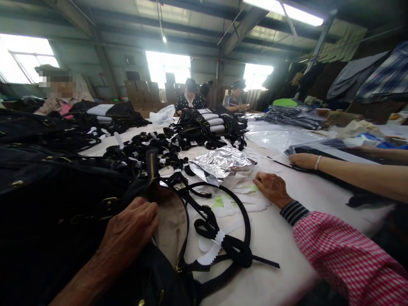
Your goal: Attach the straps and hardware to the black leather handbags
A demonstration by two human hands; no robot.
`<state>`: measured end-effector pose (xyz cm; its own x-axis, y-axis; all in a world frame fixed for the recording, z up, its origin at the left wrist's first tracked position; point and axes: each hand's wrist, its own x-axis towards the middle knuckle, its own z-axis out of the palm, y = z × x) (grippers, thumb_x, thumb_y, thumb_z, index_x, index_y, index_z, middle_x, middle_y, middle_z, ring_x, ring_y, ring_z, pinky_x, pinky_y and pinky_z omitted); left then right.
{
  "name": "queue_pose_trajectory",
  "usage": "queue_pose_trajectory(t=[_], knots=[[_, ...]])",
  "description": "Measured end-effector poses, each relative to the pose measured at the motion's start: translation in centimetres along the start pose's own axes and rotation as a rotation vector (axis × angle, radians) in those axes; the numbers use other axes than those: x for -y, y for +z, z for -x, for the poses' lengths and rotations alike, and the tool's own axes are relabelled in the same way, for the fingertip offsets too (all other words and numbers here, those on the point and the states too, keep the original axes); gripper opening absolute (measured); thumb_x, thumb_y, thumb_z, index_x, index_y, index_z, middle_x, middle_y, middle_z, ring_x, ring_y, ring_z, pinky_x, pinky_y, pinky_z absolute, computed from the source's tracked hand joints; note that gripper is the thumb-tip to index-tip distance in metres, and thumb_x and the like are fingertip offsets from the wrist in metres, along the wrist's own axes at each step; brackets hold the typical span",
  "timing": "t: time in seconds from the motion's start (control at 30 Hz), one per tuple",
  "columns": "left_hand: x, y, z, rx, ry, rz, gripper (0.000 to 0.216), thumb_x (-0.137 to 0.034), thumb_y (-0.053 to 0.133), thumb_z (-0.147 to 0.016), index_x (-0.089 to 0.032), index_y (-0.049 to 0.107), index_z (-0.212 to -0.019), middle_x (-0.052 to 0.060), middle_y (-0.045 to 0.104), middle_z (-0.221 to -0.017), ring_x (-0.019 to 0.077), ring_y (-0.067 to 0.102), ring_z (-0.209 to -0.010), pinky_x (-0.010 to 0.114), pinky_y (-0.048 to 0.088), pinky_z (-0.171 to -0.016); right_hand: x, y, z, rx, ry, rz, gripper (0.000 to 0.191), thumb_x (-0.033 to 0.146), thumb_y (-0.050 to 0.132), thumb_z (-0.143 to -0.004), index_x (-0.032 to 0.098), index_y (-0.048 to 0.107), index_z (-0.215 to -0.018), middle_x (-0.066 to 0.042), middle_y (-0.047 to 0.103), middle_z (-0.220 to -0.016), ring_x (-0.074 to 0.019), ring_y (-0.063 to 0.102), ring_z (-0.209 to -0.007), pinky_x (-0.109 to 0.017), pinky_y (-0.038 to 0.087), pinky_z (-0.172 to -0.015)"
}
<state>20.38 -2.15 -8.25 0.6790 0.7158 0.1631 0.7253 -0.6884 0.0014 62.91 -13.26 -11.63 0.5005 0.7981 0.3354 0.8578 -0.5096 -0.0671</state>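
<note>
My left hand [132,227] is closed on the edge of a black handbag [79,187], beside its unzipped opening. Inside, a beige lining [172,221] shows, and a brass zipper [152,163] runs along the raised rim. The bag's black handle [245,212] loops over the table, with a bundled black strap [237,250] held by a white scalloped paper band [215,250]. My right hand [272,187] rests at the edge of some loose white paper pieces [251,202], its fingers curled in. Whatever may be between those fingertips is hidden.
Crumpled silver foil [219,163] lies ahead, before piled black straps [149,146] and stacked black bags [210,127]. At right, a co-worker's hands [304,161] handle a dark flat item [338,148]. Plastic-wrapped goods [290,114] sit farther back; other people sit across the table.
</note>
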Motion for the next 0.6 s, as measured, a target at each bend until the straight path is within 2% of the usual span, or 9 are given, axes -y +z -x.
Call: queue_pose_trajectory(t=[0.1, 0.2, 0.3, 0.4, 0.5, 0.6], knots=[[0.0, 0.0, 0.0, -0.009, 0.013, 0.003, 0.028, -0.023, 0.037, -0.097, -0.020, 0.055, -0.076, 0.005, 0.060, -0.081, 0.0201, 0.057, -0.083, 0.030, 0.040, -0.068, 0.0, -1.7, 1.1, 0.050, 0.036, -0.050, 0.016, 0.029, 0.055, -0.085, 0.021, 0.064, -0.075, -0.005, 0.071, -0.078, -0.0209, 0.064, -0.078, -0.029, 0.035, -0.065], [0.0, -0.1, 0.1, -0.009, 0.010, 0.004, 0.028, -0.020, 0.037, -0.097, -0.019, 0.055, -0.075, 0.005, 0.060, -0.081, 0.0201, 0.057, -0.082, 0.030, 0.039, -0.067, -0.5, -3.7, 4.0, 0.149, 0.029, -0.138, 0.015, 0.028, 0.055, -0.080, 0.022, 0.061, -0.068, -0.002, 0.067, -0.070, -0.0182, 0.061, -0.068, -0.029, 0.034, -0.061], [-0.1, -0.1, 0.1, -0.011, 0.019, 0.015, 0.028, -0.021, 0.037, -0.097, -0.020, 0.055, -0.075, 0.005, 0.059, -0.082, 0.0206, 0.057, -0.082, 0.030, 0.039, -0.067, -1.5, -5.1, 7.8, 0.268, 0.007, -0.238, 0.019, 0.030, 0.054, -0.081, 0.022, 0.055, -0.064, 0.000, 0.062, -0.063, -0.0174, 0.057, -0.061, -0.029, 0.033, -0.057], [-0.1, -0.2, 0.0, 0.004, 0.013, 0.009, 0.026, -0.022, 0.039, -0.096, -0.020, 0.054, -0.076, 0.005, 0.059, -0.082, 0.0208, 0.058, -0.082, 0.030, 0.039, -0.068, -2.8, -6.0, 10.0, 0.340, 0.002, -0.338, 0.025, 0.040, 0.056, -0.086, 0.022, 0.059, -0.068, 0.000, 0.062, -0.065, -0.0178, 0.056, -0.062, -0.029, 0.033, -0.057], [-0.4, -0.5, -0.1, 0.019, -0.005, -0.008, 0.026, -0.021, 0.038, -0.096, -0.019, 0.054, -0.075, 0.005, 0.059, -0.082, 0.0208, 0.058, -0.083, 0.030, 0.038, -0.067, -3.6, -6.6, 9.3, 0.312, 0.003, -0.464, 0.037, 0.056, 0.057, -0.088, 0.022, 0.064, -0.075, -0.001, 0.063, -0.068, -0.0179, 0.055, -0.063, -0.029, 0.037, -0.058], [-0.6, -0.7, -0.2, 0.023, 0.003, -0.010, 0.026, -0.021, 0.038, -0.097, -0.019, 0.053, -0.075, 0.004, 0.059, -0.081, 0.0205, 0.058, -0.083, 0.030, 0.038, -0.067, -3.1, -6.3, 6.1, 0.214, -0.014, -0.446, 0.043, 0.058, 0.051, -0.091, 0.021, 0.062, -0.072, -0.002, 0.063, -0.067, -0.0171, 0.055, -0.063, -0.029, 0.038, -0.060]])
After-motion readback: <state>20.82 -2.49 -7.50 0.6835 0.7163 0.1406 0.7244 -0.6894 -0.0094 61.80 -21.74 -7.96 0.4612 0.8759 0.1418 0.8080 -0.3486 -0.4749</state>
